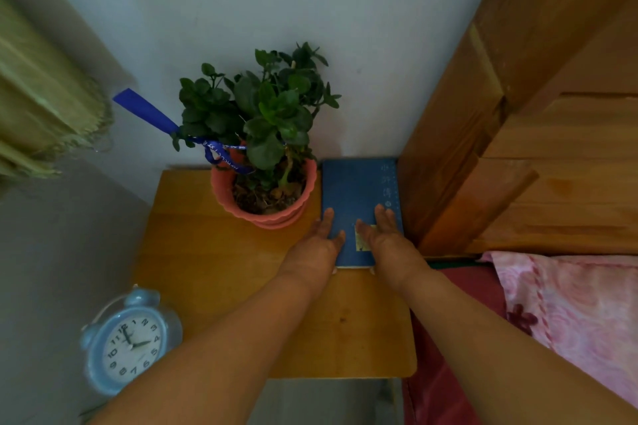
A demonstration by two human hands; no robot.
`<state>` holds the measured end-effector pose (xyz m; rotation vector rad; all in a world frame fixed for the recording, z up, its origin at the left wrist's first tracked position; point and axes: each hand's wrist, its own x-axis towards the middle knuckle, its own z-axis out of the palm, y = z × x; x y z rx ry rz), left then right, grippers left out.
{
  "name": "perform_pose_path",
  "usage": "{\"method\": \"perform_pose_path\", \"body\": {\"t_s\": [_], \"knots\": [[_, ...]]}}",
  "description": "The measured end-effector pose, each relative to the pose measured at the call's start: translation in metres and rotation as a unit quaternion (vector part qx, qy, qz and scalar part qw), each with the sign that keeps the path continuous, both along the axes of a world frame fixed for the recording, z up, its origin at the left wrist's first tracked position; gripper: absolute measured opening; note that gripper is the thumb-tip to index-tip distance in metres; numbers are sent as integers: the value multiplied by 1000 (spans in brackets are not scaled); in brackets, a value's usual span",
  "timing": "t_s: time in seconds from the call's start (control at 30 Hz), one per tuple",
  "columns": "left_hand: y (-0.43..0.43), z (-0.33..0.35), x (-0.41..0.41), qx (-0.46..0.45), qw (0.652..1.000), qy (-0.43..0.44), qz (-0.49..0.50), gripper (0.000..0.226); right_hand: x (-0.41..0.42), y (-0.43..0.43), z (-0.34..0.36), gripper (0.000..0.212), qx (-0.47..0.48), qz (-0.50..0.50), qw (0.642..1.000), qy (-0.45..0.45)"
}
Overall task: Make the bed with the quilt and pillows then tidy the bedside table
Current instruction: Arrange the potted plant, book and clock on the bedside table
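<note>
A blue book (355, 190) lies flat at the back right corner of the wooden bedside table (221, 272), against the wall and the headboard. My left hand (321, 241) rests on its near left edge with fingers straight. My right hand (383, 238) lies flat on its near right part, fingers stretched forward. A potted green plant in a pink pot (266, 193) with a blue ribbon stands just left of the book. A light blue alarm clock (129, 343) stands at the table's near left corner, partly behind my left forearm.
The wooden headboard (518, 134) rises on the right. Pink bedding (580, 314) and a dark red sheet (445, 355) border the table's right side. A green curtain (41, 100) hangs at the far left. The wall is directly behind the table.
</note>
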<state>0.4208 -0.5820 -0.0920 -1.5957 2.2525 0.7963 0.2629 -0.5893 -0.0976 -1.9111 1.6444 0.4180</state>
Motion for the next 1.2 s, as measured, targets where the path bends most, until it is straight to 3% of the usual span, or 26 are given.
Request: {"method": "perform_pose_path", "body": {"t_s": [0.3, 0.43, 0.5, 0.57, 0.63, 0.7, 0.8, 0.93, 1.03, 1.2], "knots": [[-6, 5, -7, -1, 1000, -11, 17, 73, 12, -15, -1, 100, 48, -11, 997, 62], [4, 10, 4, 6, 995, 78, 57, 75, 8, -13, 18, 99, 80, -27, 996, 40], [21, 23, 18, -51, 983, 148, 97, 64, 9, 3, 30, 96, 33, -68, 997, -12], [39, 38, 35, -120, 963, 198, 139, 47, 17, 27, 40, 75, -82, -135, 986, -62], [58, 53, 52, -156, 944, 228, 181, 38, 36, 53, 52, 47, -229, -192, 947, -117], [77, 62, 80, -189, 929, 234, 214, 43, 72, 77, 63, 36, -280, -228, 919, -159], [96, 67, 125, -244, 911, 208, 261, 32, 125, 103, 68, 32, -258, -235, 906, -241], [117, 65, 187, -303, 870, 153, 358, 42, 186, 121, 65, 59, -173, -166, 922, -305], [133, 65, 224, -235, 819, 129, 507, 49, 218, 128, 62, 69, -66, -121, 935, -326], [145, 52, 257, -75, 767, 99, 630, 35, 254, 133, 53, 69, 51, -133, 946, -291]]}}
